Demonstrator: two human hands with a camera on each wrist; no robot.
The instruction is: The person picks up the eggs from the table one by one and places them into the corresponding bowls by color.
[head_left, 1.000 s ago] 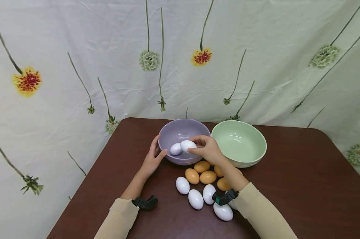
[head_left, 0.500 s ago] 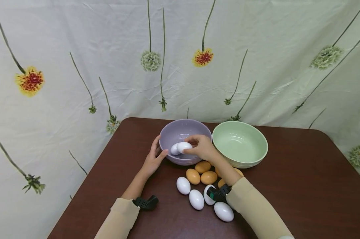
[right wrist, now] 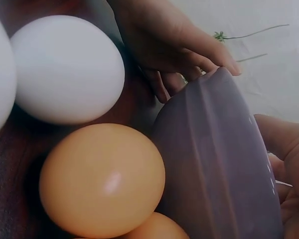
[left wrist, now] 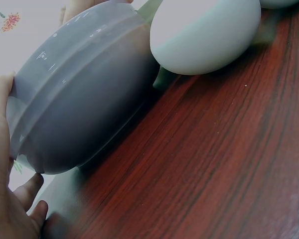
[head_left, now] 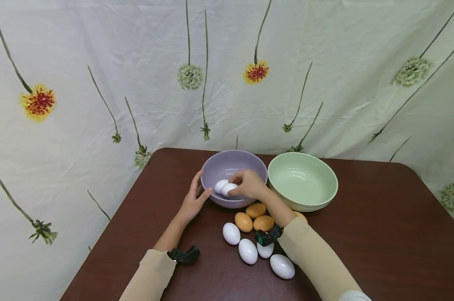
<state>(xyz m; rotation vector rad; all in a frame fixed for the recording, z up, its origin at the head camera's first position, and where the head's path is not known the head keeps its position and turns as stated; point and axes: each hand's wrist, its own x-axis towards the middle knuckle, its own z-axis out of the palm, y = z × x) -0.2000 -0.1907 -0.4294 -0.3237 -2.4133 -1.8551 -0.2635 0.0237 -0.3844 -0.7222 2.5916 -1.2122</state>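
A purple bowl (head_left: 230,162) stands at the back of the brown table. My left hand (head_left: 194,201) holds it on the left side, thumb at the rim and fingers along the outer wall; the left wrist view shows fingertips (left wrist: 32,191) against its lower side. Inside the bowl, my right hand (head_left: 250,184) pinches a white egg (head_left: 230,189) low down between thumb and fingers. Another white egg (head_left: 219,185) lies just beside it in the bowl. In the right wrist view the purple wall hides the eggs and part of the right hand (right wrist: 291,169).
A green bowl (head_left: 302,177) stands right of the purple one. In front lie several brown eggs (head_left: 243,222) and several white eggs (head_left: 247,251), some partly hidden by the right forearm. A flowered cloth (head_left: 155,75) hangs behind the table (head_left: 381,217).
My right hand has moved left and down into the purple bowl with the white egg, bringing it down next to the other egg. The left hand keeps its place on the bowl.
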